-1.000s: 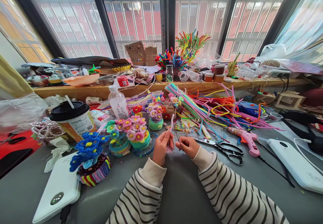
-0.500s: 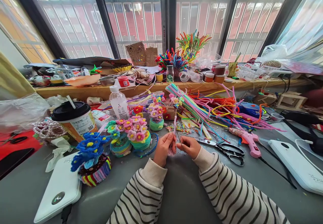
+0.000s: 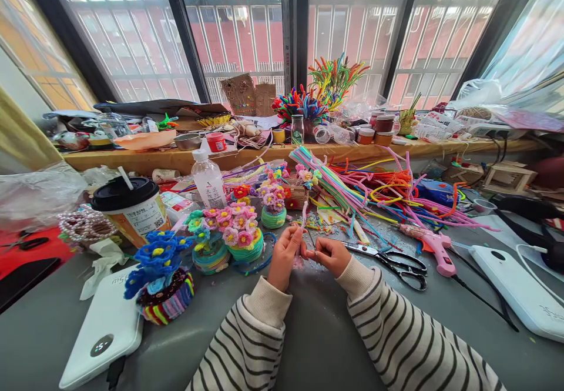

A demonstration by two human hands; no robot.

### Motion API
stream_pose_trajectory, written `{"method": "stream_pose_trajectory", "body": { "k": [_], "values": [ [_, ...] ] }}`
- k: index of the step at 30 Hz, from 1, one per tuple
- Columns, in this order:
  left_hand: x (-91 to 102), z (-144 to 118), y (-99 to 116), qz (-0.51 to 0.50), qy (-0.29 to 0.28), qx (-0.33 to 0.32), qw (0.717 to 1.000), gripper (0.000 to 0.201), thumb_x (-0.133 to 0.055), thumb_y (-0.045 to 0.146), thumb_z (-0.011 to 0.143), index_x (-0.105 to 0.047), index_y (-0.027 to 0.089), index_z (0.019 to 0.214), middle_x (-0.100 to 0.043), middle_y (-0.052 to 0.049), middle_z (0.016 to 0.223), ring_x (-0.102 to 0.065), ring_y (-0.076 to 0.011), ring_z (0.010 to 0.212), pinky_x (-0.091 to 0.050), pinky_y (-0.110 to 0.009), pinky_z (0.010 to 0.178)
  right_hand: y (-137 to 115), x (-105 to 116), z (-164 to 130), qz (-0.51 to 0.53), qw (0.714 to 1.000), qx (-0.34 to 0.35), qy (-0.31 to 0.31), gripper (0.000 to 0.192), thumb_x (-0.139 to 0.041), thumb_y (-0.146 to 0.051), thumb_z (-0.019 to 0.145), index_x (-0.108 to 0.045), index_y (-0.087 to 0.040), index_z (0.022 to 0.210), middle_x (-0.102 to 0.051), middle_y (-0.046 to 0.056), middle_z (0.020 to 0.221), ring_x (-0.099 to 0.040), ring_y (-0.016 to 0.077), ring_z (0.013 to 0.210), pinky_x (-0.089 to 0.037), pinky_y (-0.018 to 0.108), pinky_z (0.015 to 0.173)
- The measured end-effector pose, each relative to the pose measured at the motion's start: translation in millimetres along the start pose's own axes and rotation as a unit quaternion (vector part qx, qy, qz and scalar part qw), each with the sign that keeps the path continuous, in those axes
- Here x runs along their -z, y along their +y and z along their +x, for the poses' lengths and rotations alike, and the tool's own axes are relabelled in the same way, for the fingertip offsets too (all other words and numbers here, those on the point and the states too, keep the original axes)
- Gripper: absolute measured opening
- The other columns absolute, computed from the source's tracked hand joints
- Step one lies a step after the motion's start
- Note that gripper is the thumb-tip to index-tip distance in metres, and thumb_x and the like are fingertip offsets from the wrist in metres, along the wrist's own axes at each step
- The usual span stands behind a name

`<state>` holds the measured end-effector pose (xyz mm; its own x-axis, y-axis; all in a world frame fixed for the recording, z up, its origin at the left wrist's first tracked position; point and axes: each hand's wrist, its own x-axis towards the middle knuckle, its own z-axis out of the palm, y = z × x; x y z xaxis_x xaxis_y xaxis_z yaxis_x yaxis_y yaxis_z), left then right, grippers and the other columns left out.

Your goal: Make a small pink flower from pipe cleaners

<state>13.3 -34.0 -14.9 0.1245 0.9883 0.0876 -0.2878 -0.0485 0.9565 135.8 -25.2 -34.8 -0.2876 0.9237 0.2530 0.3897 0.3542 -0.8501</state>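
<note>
My left hand (image 3: 283,256) and my right hand (image 3: 331,254) meet over the grey table (image 3: 308,320), both pinching a thin pink pipe cleaner (image 3: 304,213) that stands up between the fingertips. Its lower end is hidden in my fingers. Just beyond my hands stand small pipe-cleaner flower pots: a pink and yellow one (image 3: 240,232), a smaller pink one (image 3: 272,203) and a blue one (image 3: 161,276) nearer on the left. Black-handled scissors (image 3: 396,260) lie right of my right hand.
A heap of coloured pipe cleaners (image 3: 379,188) fills the middle right. A pink glue gun (image 3: 429,241), two white power banks (image 3: 106,326) (image 3: 520,288), a lidded cup (image 3: 130,206) and a plastic bottle (image 3: 208,180) stand around. The wooden sill (image 3: 264,153) behind is crowded.
My hands have drawn closer together and shifted slightly on the pink pipe cleaner, whose tip now points a little more to the right. Nothing else has moved.
</note>
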Motion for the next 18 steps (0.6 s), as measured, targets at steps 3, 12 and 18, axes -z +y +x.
{"method": "stream_pose_trajectory", "body": {
  "k": [3,12,18],
  "values": [
    [-0.3,0.9,0.5,0.021,0.008,-0.015,1.000,0.022,-0.047,0.037,0.067,-0.044,0.016,0.070,-0.041,0.007,0.044,-0.035,-0.0045,0.040,-0.028,-0.016,0.041,-0.7,-0.8,-0.1,0.002,1.000,-0.010,-0.006,0.036,-0.050,-0.043,0.061,-0.031,-0.018,0.045,-0.030,-0.006,0.039,-0.024,0.0052,0.038,-0.019,0.019,0.038],
    [0.2,-0.4,1.8,0.070,-0.007,-0.033,0.997,0.021,-0.043,0.036,0.070,-0.044,0.016,0.064,-0.037,0.007,0.043,-0.033,-0.0044,0.040,-0.027,-0.017,0.041,-3.3,-0.3,-1.9,0.032,0.999,-0.005,-0.043,0.041,-0.041,-0.053,0.064,-0.032,-0.018,0.046,-0.037,-0.004,0.041,-0.029,0.0058,0.040,-0.023,0.020,0.039],
    [0.9,-1.3,1.0,0.048,-0.049,-0.016,0.997,0.023,-0.042,0.038,0.070,-0.043,0.016,0.065,-0.035,0.007,0.042,-0.032,-0.0045,0.038,-0.025,-0.018,0.040,-1.4,2.9,-1.1,0.027,0.999,0.007,-0.038,0.041,-0.042,-0.053,0.063,-0.031,-0.018,0.046,-0.032,-0.005,0.040,-0.027,0.0055,0.040,-0.021,0.019,0.038]
  ]
}}
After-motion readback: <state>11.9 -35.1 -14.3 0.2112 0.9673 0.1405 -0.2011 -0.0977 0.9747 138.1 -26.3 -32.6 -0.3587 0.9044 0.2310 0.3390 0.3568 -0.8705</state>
